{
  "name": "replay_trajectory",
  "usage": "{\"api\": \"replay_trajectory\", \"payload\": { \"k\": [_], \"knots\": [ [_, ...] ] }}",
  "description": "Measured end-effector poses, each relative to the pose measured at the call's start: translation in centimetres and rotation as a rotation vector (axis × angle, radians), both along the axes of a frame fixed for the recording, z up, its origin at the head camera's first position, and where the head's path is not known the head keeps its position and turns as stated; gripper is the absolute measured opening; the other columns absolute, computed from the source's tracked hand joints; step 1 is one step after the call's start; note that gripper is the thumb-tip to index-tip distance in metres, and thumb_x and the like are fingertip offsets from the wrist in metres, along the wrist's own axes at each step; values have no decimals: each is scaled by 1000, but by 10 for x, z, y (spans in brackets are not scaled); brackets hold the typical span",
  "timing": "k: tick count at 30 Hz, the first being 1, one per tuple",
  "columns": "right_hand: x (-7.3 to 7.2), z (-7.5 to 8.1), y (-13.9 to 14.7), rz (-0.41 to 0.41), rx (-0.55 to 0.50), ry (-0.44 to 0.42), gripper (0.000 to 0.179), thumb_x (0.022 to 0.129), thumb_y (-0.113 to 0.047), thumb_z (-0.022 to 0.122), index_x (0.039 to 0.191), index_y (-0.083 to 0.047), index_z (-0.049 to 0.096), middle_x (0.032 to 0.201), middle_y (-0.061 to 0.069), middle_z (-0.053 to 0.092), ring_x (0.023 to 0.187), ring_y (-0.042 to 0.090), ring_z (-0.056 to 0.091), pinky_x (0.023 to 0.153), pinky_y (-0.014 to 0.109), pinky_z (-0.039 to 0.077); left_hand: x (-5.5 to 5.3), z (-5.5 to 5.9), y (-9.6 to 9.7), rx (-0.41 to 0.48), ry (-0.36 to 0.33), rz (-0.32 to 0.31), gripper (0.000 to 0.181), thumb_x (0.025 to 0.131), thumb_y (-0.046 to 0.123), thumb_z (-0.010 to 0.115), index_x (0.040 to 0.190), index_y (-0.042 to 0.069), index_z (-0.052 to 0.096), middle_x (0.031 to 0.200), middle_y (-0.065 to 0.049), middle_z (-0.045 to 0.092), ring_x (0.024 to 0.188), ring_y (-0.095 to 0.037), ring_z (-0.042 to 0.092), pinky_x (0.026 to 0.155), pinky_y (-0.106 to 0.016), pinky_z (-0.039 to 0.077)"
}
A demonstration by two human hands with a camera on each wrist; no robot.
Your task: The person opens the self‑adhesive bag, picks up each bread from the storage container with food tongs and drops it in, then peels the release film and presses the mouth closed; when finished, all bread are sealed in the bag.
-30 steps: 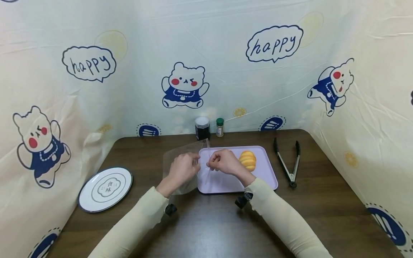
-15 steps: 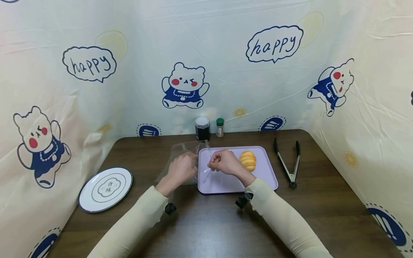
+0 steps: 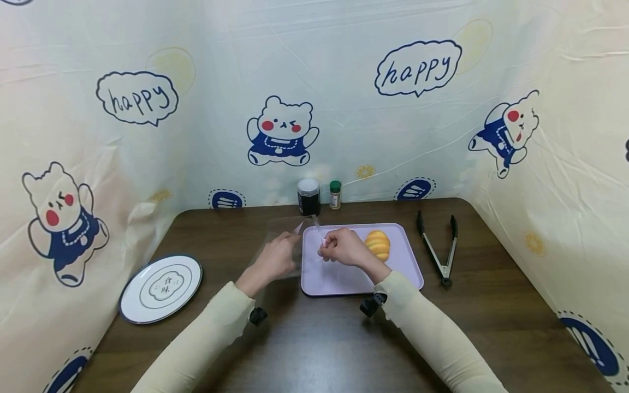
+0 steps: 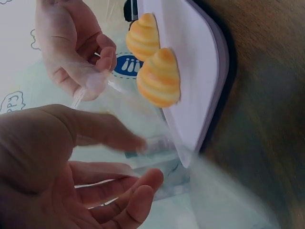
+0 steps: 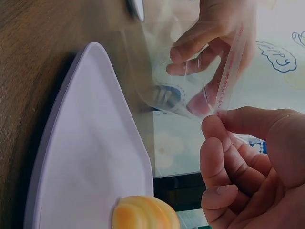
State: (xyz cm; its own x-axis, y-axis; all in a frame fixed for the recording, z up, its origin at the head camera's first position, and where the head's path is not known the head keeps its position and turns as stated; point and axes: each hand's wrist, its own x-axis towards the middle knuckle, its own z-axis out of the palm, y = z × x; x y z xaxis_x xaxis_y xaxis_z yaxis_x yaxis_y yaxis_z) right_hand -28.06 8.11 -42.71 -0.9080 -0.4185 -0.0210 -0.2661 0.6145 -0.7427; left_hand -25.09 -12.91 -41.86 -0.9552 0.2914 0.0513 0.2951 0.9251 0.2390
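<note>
A dark wooden table (image 3: 314,344) stretches beneath a person's hands. A lilac tray (image 3: 334,281) sits below the right hand (image 3: 342,245), a white plate (image 3: 160,289) well left of the left hand (image 3: 274,257), and tongs (image 3: 445,271) right of the right hand, handy for picking up, it seems.

The clear bag (image 3: 290,225) spans both hands. The left hand's thumb and fingers stand apart against the film; whether any is caught between them cannot be told. A dark jar (image 3: 308,199) stands beyond the hands, presumably out of their way. Two buns (image 4: 159,81) lie on the tray by the right hand. A green-capped bottle (image 3: 335,195) stands just beside the jar. Smallest, the bag's printed strip (image 5: 229,71) is pinched between right thumb and forefinger, apparently to steady its edge.
</note>
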Motion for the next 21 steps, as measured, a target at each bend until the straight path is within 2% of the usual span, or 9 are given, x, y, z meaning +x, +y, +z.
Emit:
{"api": "replay_trajectory", "payload": {
  "k": [2, 4, 7, 15, 21],
  "knots": [
    [0, 0, 1, 3, 6, -6, 14, 88, -23, 75, 79, -16, 69, 70, -5, 72, 64, 10, 62, 58, 25, 45, 0, 1, 0, 0, 4, 15, 60, 80, 22, 81, 133, 1, 61, 138, -20, 60, 118, -36, 63, 95, -50, 55],
    [0, 1, 2, 7, 6, -13, 13, 88, -23, 75, 79, -16, 70, 70, -5, 72, 64, 11, 63, 58, 25, 46, 0, 2, 0, 6, 14, 29, 61, 79, 31, 84, 128, 0, 64, 135, -21, 62, 121, -38, 62, 100, -52, 52],
    [0, 2, 3, 11, 4, -18, 12, 89, -22, 75, 80, -16, 70, 70, -5, 72, 65, 11, 63, 58, 25, 47, 0, 3, 1, 36, 3, 42, 64, 75, 30, 87, 127, 1, 64, 132, -21, 63, 113, -37, 65, 97, -52, 54],
    [-2, 2, 4, 24, 12, -28, 13, 89, -23, 74, 80, -15, 71, 69, -5, 72, 64, 11, 63, 58, 26, 47, 0, 3, -3, 64, -56, 27, 87, 71, 14, 89, 147, 12, 48, 143, -21, 52, 102, -33, 65, 91, -52, 56],
    [-4, 0, 6, 19, 22, -35, 11, 89, -24, 74, 83, -16, 71, 71, -4, 72, 66, 11, 64, 60, 25, 49, -2, 1, -4, 28, -66, 15, 101, 69, 39, 91, 153, 14, 40, 145, -25, 49, 111, -44, 64, 100, -63, 48]
  ]
}}
